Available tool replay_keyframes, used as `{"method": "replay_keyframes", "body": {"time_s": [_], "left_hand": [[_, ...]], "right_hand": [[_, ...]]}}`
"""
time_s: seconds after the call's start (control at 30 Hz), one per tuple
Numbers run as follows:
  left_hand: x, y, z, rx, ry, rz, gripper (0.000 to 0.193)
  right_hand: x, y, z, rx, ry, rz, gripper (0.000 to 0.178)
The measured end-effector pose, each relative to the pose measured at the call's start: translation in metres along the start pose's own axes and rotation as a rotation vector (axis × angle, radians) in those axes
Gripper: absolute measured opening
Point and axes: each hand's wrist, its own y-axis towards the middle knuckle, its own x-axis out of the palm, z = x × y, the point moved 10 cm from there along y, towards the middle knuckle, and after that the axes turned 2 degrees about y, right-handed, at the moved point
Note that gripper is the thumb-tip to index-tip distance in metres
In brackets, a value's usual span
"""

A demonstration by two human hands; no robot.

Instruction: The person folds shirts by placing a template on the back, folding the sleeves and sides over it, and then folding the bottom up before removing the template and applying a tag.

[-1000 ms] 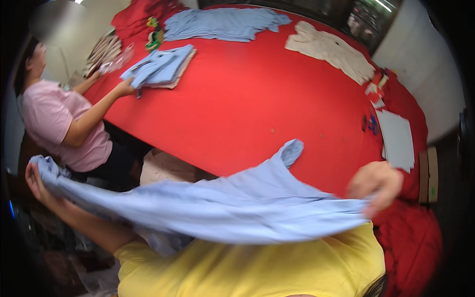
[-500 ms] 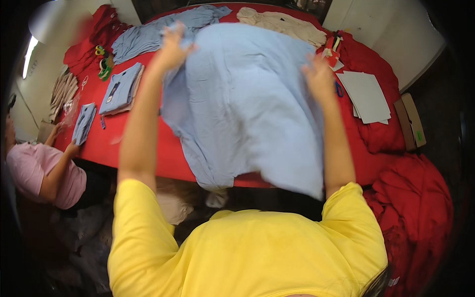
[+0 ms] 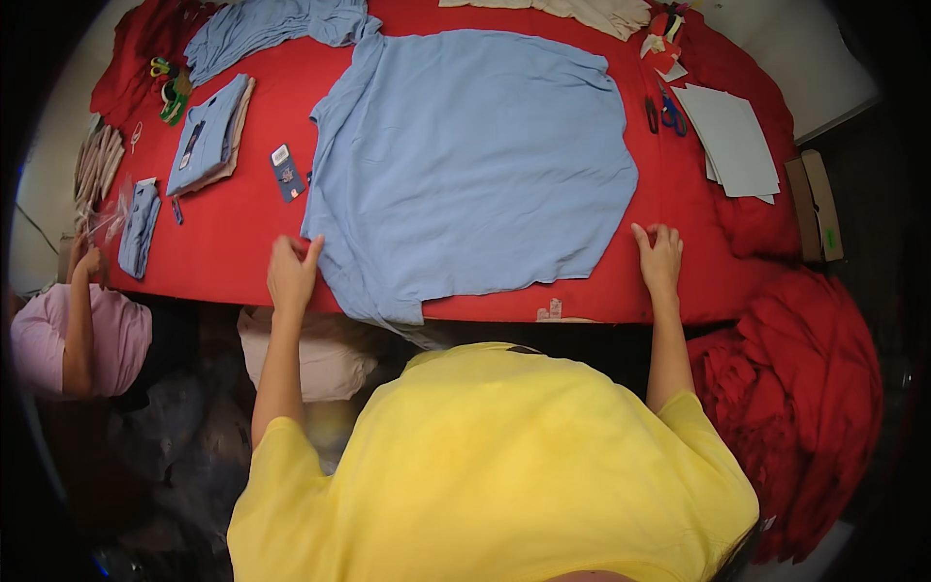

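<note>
A light blue garment point(image 3: 475, 165), like a shirt, lies spread on the red-covered table point(image 3: 543, 307). Its left side is rumpled, and a front corner droops over the near edge. Beside that rumpled side is my left hand point(image 3: 293, 276), thumb and fingers apart, gripping nothing that I can see. My right hand point(image 3: 659, 257) is over the red cloth, a little right of the garment's near right edge, empty with its fingers loosely apart. A dark hang tag point(image 3: 287, 175) lies on the cloth left of the garment.
Folded blue garments point(image 3: 208, 136) are stacked at left, near a tape dispenser point(image 3: 175, 100). Blue-handled scissors point(image 3: 671, 114) and white sheets point(image 3: 732, 145) lie at right, with red fabric point(image 3: 790, 407) heaped below. A co-worker in pink point(image 3: 82, 330) handles clear plastic at far left.
The blue garment, raised and billowing before, now lies flatter on the table. Both my hands have come down toward the near edge and off it. The hang tag has come into sight.
</note>
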Motion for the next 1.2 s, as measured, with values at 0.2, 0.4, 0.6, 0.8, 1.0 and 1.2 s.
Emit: {"method": "replay_keyframes", "body": {"time_s": [0.2, 0.4, 0.6, 0.8, 1.0, 1.2], "left_hand": [[0.029, -0.053, 0.047, 0.194, -0.067, -0.099, 0.045], [0.044, -0.043, -0.034, -0.330, -1.660, -0.390, 0.044], [0.027, -0.065, -0.053, -0.190, -1.072, -0.059, 0.038], [-0.015, -0.067, -0.058, -0.157, -0.021, -0.010, 0.039], [-0.003, -0.029, 0.033, 0.450, -0.032, 0.364, 0.047], [-0.005, 0.029, -0.001, 0.234, 0.231, 0.567, 0.048]], "right_hand": [[0.053, -0.039, -0.096, -0.166, 0.361, -0.229, 0.044], [0.037, -0.038, -0.059, 0.461, 2.076, -0.349, 0.038], [-0.001, -0.076, 0.023, 0.399, 1.636, -0.142, 0.037], [-0.066, -0.079, 0.027, 0.235, 0.284, -0.016, 0.029], [-0.015, -0.055, -0.062, -0.303, 0.252, 0.162, 0.038], [0.025, -0.051, -0.036, -0.158, -0.139, 0.069, 0.048]]}}
